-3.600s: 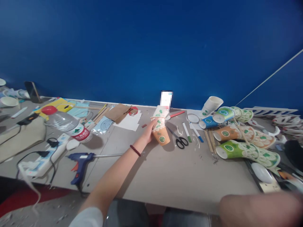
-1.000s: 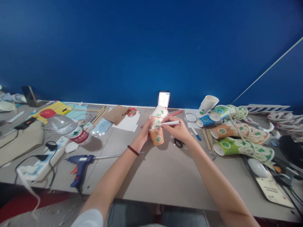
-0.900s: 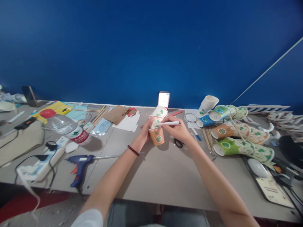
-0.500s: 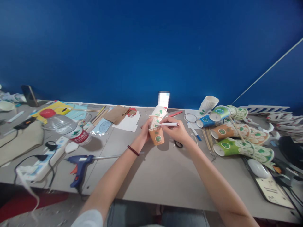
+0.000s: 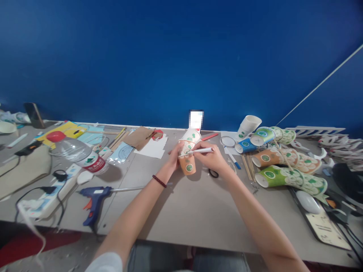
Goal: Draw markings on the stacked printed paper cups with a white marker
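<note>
Sitting at the big grey desk (image 5: 198, 211), you have lots of craft things around you. A clear water bottle (image 5: 76, 153) lies far to your left, with a blue glue gun (image 5: 95, 196) closer to you. Painted cups (image 5: 283, 177) lie in a pile on your right. Your left hand (image 5: 174, 158) is wrapped around the orange paper cup (image 5: 187, 165) in the middle. Your right hand (image 5: 211, 160) pinches a white pen (image 5: 200, 151), its tip touching the cup.

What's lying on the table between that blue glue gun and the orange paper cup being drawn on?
In the head view, only the person's left forearm with its dark bead bracelet crosses between the glue gun and the orange cup; the glue gun's metal rod reaches toward it.
</note>
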Tool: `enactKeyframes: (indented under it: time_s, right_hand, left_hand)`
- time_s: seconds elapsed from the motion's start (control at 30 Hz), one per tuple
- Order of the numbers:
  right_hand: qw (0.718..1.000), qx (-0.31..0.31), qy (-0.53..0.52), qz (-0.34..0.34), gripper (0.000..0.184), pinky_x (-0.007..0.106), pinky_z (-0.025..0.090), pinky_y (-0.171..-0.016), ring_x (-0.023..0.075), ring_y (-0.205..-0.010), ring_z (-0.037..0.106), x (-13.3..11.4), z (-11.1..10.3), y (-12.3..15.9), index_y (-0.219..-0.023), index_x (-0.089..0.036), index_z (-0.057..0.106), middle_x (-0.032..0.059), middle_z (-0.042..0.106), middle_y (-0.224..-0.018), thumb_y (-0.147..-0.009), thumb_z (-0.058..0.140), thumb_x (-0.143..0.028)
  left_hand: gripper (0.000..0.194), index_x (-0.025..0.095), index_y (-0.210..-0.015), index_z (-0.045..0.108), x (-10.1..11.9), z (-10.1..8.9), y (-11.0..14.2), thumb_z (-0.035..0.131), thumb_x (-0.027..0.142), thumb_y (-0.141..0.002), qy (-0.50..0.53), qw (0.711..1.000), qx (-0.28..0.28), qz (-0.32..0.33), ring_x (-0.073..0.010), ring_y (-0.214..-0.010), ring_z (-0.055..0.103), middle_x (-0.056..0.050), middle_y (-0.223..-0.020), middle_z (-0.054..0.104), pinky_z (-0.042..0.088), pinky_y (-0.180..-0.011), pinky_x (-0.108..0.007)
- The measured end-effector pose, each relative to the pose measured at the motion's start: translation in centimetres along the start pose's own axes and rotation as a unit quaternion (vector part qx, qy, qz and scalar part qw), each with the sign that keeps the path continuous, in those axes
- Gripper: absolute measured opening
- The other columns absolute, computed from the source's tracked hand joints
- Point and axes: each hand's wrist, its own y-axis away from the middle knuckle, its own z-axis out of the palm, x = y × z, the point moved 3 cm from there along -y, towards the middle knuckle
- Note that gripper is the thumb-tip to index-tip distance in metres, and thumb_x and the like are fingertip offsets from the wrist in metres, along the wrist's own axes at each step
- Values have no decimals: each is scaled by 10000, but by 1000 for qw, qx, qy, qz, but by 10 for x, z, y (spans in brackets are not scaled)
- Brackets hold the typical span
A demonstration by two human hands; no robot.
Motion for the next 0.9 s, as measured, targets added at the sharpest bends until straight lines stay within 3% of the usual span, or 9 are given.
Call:
enactKeyframes:
  time_s: [0.3, 0.63, 0.9]
  right_hand:
    - [999, -22, -32, 18, 65, 293, 419, -571, 173, -618, 573, -7, -5, 1, -762, -237, 650, -9, 666, -719, -729, 595, -244]
    - [1000, -15, -26, 8, 92, 281, 401, -582, 166, -636, 569, -4, -6, 1, -786, -234, 657, -12, 671, -742, -733, 584, -221]
    - [998, -12, -68, 10, 65, 312, 482, -642, 182, -705, 610, 6, -1, -4, -805, -237, 654, 10, 682, -808, -763, 612, -264]
  left_hand:
    - [275, 182, -897, 660, -6, 3, 1, 689, 437, -799, -13, 998, 33, -44, -191, -671, 645, -49, -762, 694, 499, -681, -320]
    - [280, 154, -961, 658, -2, 9, 5, 642, 403, -834, -1, 998, 41, -51, -200, -684, 673, -61, -780, 715, 535, -728, -327]
    - [267, 152, -965, 656, -2, 10, 6, 635, 386, -837, 18, 999, 33, -30, -208, -689, 677, -72, -787, 713, 551, -738, -347]
